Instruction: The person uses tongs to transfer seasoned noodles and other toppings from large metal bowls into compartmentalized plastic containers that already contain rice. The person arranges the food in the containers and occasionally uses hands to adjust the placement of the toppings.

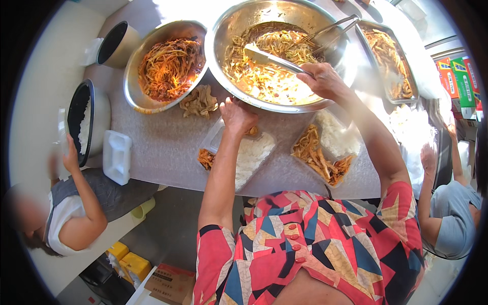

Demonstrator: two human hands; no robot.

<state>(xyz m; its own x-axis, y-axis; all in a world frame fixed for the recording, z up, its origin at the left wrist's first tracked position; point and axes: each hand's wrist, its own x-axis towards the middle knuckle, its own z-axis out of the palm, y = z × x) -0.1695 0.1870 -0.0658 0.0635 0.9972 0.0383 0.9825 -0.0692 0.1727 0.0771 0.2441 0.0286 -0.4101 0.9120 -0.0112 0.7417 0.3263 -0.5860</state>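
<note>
My right hand (324, 80) grips a pair of metal tongs (280, 61). Their broad end rests over shredded vegetables (263, 78) in a large steel bowl (244, 11). Close under that bowl's near left rim is my left hand (238, 116), fingers curled and partly hidden; whether it grips the rim I cannot tell. Beneath my left wrist lies a clear compartment box (219, 133) with white rice (253, 152) and shredded food. To its right, another compartment box (293, 146) holds rice, fried strips (310, 146) and reddish shreds.
A smaller bowl (131, 80) of orange shreds stands left, beside a crumpled tan cloth or glove (199, 101). More tongs (339, 28) lean on the large bowl's right rim. Fried strips fill a tray (408, 101). Co-workers' hands (70, 154) (428, 156) are at both sides, near a rice pot (100, 122).
</note>
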